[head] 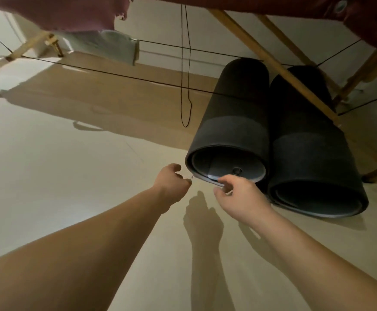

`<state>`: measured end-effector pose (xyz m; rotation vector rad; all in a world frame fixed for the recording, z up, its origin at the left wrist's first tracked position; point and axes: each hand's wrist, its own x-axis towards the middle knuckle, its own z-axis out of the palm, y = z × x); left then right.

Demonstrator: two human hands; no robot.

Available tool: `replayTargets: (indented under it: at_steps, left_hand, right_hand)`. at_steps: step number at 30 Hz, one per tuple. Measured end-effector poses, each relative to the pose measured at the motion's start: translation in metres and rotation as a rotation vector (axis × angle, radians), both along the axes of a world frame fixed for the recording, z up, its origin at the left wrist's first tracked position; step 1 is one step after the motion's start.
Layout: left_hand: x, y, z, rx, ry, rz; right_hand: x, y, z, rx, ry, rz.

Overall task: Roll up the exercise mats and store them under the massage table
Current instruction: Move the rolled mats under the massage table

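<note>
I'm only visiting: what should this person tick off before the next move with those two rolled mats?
1. Both rolled: left mat and right mat are rolls. Ok.
2. Lying side by side on the floor, touching. Ok.
3. Under the massage table: far ends yes, near ends unclear. Cannot tell.
4. Left mat wound tight: a hollow core gapes. Not ok.
5. Left hand free: holds nothing. Ok.
6. Right hand gripping the left mat's edge: fingers curl at it. Cannot tell.
</note>
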<state>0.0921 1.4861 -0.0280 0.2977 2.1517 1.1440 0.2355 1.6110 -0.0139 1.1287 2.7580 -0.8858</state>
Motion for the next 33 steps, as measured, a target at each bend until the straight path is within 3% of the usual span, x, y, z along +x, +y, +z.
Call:
replayTargets:
  at_steps: [6,10,15,17,19,22,25,28,33]
  left_hand:
    - [-0.006,-0.070,0.035,-0.133,0.029,0.056]
    - [0.007,-0.156,0.065,-0.141,0.077,0.131]
    - [0.045,-0.280,0.078,-0.309,0.200,0.241]
    - [0.060,-0.323,0.081,-0.431,0.273,0.291]
    - [0.076,-0.366,0.083,-0.674,0.327,0.403]
    - [0.101,-0.421,0.077,-0.866,0.177,0.692]
    - [0.119,-0.454,0.070,-0.802,-0.018,0.947]
    - [0.129,-0.468,0.072,-0.608,-0.191,1.127]
    - [0.132,-0.459,0.073,-0.563,-0.207,1.150]
  right_hand:
    - [-0.027,-0.070,-0.005,-0.242,0.040,0.134]
    - [-0.059,-0.153,0.020,-0.365,0.029,0.297]
    - [-0.064,-0.270,0.032,-0.645,-0.076,0.382]
    - [-0.056,-0.314,0.029,-0.735,-0.174,0.426]
    - [-0.046,-0.353,0.021,-0.773,-0.247,0.489]
    - [-0.033,-0.387,0.013,-0.796,-0.333,0.581]
    - [-0.033,-0.392,0.011,-0.856,-0.411,0.631]
    - [-0.035,-0.388,0.010,-0.910,-0.442,0.642]
    - [-0.037,-0.384,-0.001,-1.109,-0.442,0.602]
